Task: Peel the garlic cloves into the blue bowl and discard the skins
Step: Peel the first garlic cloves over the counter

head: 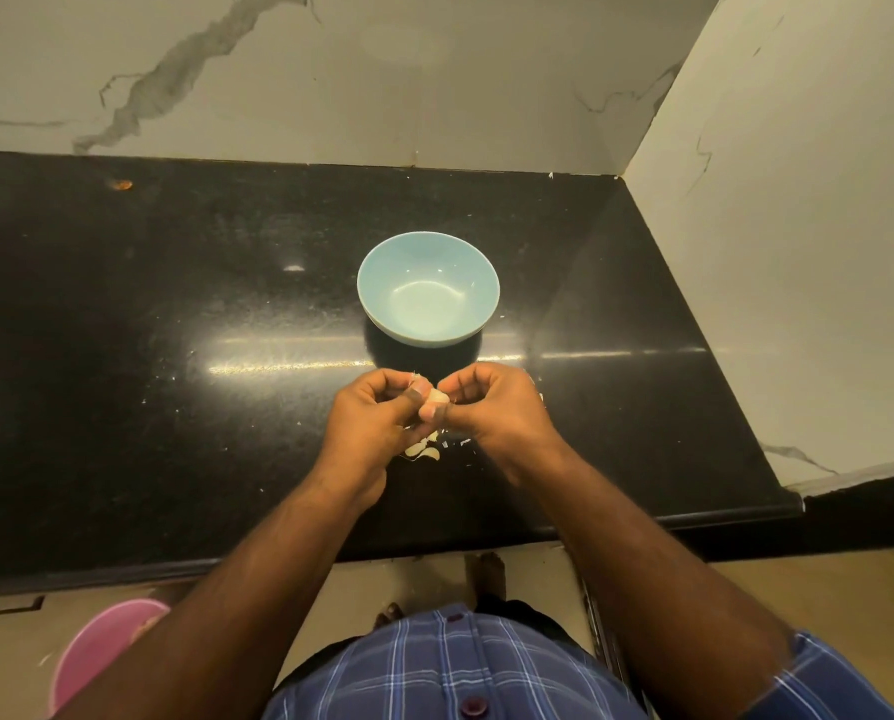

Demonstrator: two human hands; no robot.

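Nearest: blue plaid shirt [455, 667] at bottom edge, bare feet on tan floor below the counter lip. Pink bin [96, 652] on the floor, lower left, partly hidden by the left forearm.

Both forearms reaching out over the black countertop [174, 314].

Left hand [366, 428] and right hand [491, 407] meeting above the counter, fingers curled, pinching one garlic clove [437, 398] between thumbs and fingertips. Clove pale, mostly covered by the fingers; cannot tell how much skin is on it.

Directly below the hands: loose garlic cloves [424, 452] lying on the counter, partly hidden by the left hand. Small white skin flakes [455, 443] scattered just beside them.

Beyond the hands: blue bowl [428, 288] upright on the counter, near the fingertips but apart, nothing visible inside.

Farthest: marble-pattern wall [382, 70] behind and on the right.
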